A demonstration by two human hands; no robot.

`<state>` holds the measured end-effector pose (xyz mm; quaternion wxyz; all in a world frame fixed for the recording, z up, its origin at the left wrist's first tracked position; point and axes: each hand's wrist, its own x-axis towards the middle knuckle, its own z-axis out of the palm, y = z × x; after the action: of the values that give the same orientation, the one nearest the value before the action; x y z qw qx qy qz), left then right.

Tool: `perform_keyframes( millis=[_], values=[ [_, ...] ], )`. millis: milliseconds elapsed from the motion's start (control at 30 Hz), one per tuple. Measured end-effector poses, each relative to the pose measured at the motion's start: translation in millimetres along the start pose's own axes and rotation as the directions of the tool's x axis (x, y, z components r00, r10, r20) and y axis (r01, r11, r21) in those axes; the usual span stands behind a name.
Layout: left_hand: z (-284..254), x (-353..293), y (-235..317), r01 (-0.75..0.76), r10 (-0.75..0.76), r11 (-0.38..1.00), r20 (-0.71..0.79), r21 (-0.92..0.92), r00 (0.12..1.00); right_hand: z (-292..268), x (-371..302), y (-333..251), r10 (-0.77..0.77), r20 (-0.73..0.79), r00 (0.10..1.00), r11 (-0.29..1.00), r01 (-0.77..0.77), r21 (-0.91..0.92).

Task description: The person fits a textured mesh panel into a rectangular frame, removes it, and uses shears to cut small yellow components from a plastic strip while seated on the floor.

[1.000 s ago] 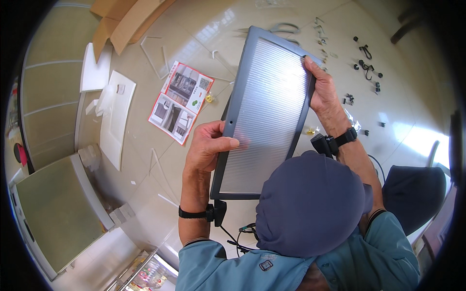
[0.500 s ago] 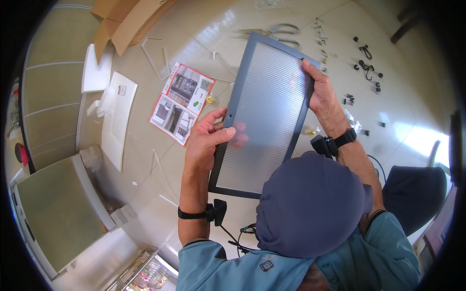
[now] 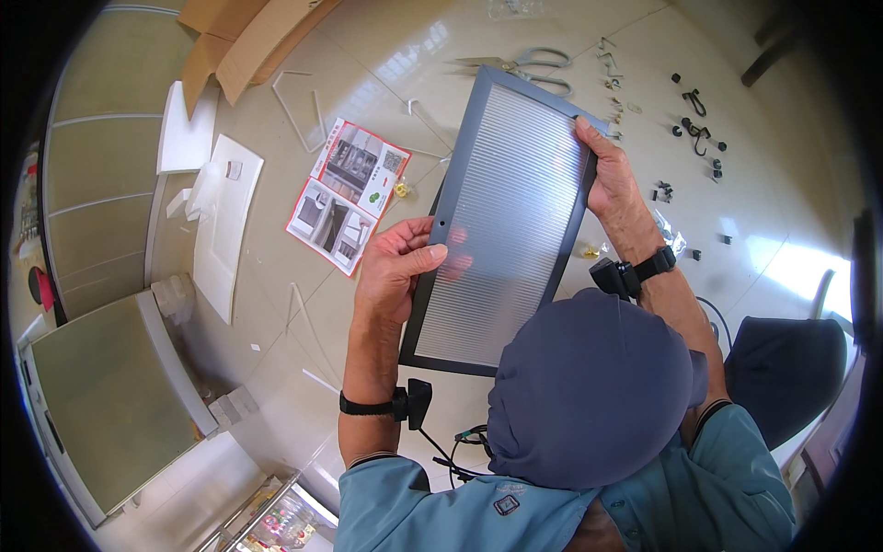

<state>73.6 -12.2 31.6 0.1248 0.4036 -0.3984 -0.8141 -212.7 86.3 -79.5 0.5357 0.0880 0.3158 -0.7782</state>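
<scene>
Both my hands hold a framed ribbed panel [image 3: 501, 202], translucent inside a dark grey rectangular border. It is tilted, its far end leaning to the right. My left hand [image 3: 395, 267] grips the left long edge, thumb on the front and fingers showing blurred through the sheet. A small dark hole marks the frame just above that thumb. My right hand [image 3: 609, 170] clasps the right edge near the far corner, thumb along the border. The near right part of the panel is hidden behind my cap [image 3: 593, 391].
Large scissors [image 3: 529, 64] lie beyond the panel. A red-edged leaflet [image 3: 345, 198] is left of it, near thin white rods [image 3: 317, 120]. Small black fittings [image 3: 690, 129] and metal hooks [image 3: 607, 64] are spread on the right. White foam [image 3: 221, 239] and a cardboard box [image 3: 267, 46] stand left.
The panel has shifted very slightly to the right and nearer, both hands moving with it. Their grip looks the same.
</scene>
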Motion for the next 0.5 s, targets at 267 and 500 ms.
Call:
perform_keyframes(
  millis=[267, 500],
  values=[
    [0.8, 0.1, -1.9, -0.006, 0.006, 1.0, -0.009, 0.02, 1.0, 2.0, -3.4, 0.2, 0.0, 0.004, 1.0, 1.0, 0.0, -0.005],
    [2.4, -0.2, -0.2, 0.015, -0.015, 1.0, -0.017, 0.005, 1.0, 0.1, -3.1, 1.9, -0.011, -0.013, 1.0, 1.0, 0.011, 0.009]
  ],
)
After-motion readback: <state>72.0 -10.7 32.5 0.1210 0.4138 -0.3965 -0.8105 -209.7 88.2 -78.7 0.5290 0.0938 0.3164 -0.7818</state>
